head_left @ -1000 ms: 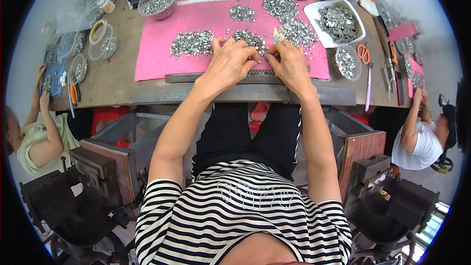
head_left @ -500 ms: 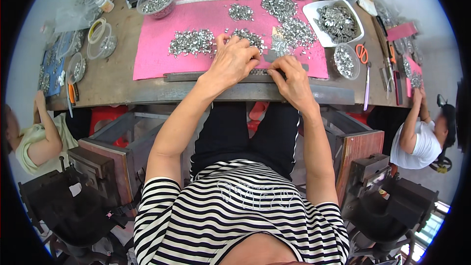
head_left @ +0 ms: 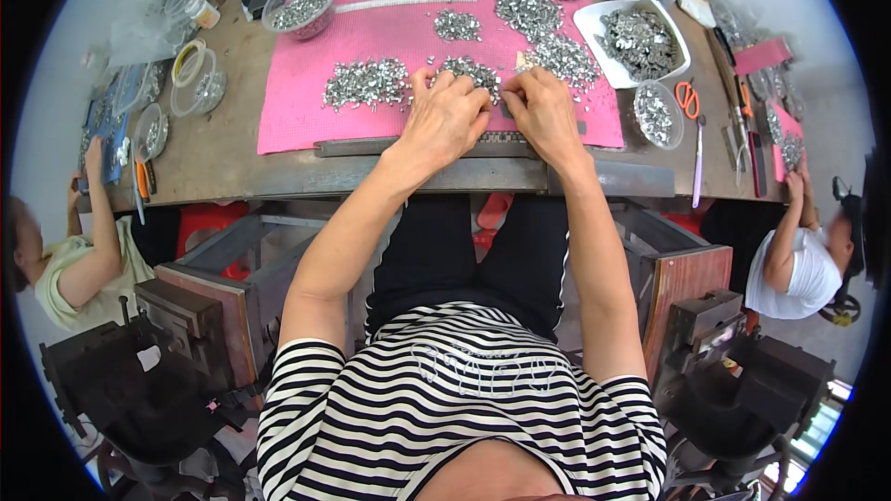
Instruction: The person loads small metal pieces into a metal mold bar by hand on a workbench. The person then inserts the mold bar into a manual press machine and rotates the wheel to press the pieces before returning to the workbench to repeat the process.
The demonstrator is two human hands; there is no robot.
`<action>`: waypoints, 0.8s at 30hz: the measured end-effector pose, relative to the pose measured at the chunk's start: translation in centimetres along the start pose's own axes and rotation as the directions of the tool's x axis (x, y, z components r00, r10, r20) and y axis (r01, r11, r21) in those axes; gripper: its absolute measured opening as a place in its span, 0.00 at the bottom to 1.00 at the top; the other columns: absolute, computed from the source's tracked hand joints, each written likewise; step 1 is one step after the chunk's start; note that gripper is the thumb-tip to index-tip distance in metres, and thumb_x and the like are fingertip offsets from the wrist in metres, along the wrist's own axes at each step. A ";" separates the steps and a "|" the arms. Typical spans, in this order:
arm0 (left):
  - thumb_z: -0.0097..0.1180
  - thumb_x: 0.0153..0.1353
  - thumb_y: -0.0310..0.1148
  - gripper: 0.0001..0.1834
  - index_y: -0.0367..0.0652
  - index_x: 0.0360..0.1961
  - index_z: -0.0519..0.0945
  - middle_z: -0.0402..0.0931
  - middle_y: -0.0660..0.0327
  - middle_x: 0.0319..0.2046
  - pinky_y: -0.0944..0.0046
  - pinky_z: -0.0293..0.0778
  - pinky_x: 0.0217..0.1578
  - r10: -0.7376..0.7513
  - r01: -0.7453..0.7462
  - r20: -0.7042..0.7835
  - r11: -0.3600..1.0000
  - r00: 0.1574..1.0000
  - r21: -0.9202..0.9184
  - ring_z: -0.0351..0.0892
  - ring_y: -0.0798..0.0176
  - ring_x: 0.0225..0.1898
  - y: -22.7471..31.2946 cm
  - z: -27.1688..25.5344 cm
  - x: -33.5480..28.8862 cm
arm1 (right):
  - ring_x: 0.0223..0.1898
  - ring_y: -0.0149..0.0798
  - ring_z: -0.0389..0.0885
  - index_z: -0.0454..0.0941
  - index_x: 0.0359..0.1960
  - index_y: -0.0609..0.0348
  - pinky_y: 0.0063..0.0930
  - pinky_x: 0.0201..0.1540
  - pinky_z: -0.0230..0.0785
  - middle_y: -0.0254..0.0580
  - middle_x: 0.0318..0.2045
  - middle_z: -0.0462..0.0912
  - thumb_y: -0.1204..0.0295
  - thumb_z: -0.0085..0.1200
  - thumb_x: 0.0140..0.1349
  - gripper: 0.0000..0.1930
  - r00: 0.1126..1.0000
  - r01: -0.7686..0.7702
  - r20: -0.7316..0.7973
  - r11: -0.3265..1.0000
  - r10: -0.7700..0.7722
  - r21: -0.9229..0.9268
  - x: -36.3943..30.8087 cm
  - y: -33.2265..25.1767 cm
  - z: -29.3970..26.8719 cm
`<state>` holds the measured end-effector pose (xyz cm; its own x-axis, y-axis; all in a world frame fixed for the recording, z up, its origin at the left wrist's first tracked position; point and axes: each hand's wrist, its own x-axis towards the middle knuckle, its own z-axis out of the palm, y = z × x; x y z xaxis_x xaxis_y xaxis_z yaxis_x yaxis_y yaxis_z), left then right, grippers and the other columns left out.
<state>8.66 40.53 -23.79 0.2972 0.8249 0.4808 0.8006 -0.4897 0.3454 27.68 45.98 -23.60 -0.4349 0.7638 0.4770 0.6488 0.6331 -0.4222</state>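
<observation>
My left hand (head_left: 447,113) arches over the near edge of a middle pile of small silvery metal pieces (head_left: 467,67). Its thumb and forefinger are pinched together; whatever lies between them is too small to name. Close by on the right, my right hand (head_left: 546,113) has its fingertips drawn together at that pile's right edge, and their contents are hidden. Just below both hands a dark grooved metal strip (head_left: 506,137) runs along the front of the pink mat (head_left: 297,70). More silvery pieces are heaped in a left pile (head_left: 367,83) and a right pile (head_left: 564,57).
A white tray (head_left: 685,60) of metal pieces and a clear tub (head_left: 657,116) stand at right, beside orange-handled scissors (head_left: 687,98). More tubs (head_left: 299,5) line the back. A metal rail (head_left: 613,182) edges the bench. Other people sit at both sides.
My right hand has moved away from the grooved strip, up to the middle pile's right edge. My left hand stays almost in place. The person at left has raised a hand.
</observation>
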 end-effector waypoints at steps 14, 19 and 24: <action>0.66 0.59 0.34 0.05 0.47 0.35 0.85 0.77 0.64 0.32 0.47 0.57 0.60 0.012 -0.009 0.040 0.998 0.999 -0.060 0.75 0.59 0.40 -0.6 -0.2 0.1 | 0.39 0.42 0.79 0.85 0.33 0.58 0.38 0.46 0.66 0.37 0.32 0.82 0.75 0.66 0.58 0.03 0.995 -0.083 -0.032 0.972 0.092 0.219 -4.7 -2.8 -2.6; 0.67 0.59 0.34 0.06 0.47 0.35 0.84 0.77 0.65 0.31 0.48 0.57 0.59 0.041 -0.040 0.023 0.998 0.999 -0.050 0.75 0.59 0.39 -0.4 -0.6 0.2 | 0.36 0.44 0.81 0.88 0.34 0.57 0.41 0.42 0.69 0.39 0.29 0.82 0.75 0.66 0.58 0.04 0.974 -0.220 0.026 0.914 0.225 0.340 -2.7 -2.3 -2.0; 0.67 0.59 0.34 0.06 0.47 0.35 0.84 0.77 0.65 0.31 0.49 0.58 0.57 0.024 -0.022 0.056 0.999 0.998 -0.046 0.75 0.60 0.39 -0.1 -0.7 0.4 | 0.36 0.48 0.81 0.85 0.34 0.57 0.42 0.43 0.69 0.42 0.28 0.81 0.73 0.65 0.57 0.05 0.999 -0.038 0.007 0.988 0.037 0.153 -0.5 -0.2 0.5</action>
<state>8.27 40.69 -23.09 0.3452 0.8273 0.4432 0.7692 -0.5199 0.3714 27.48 45.49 -24.14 -0.4146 0.7877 0.4556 0.5618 0.6155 -0.5528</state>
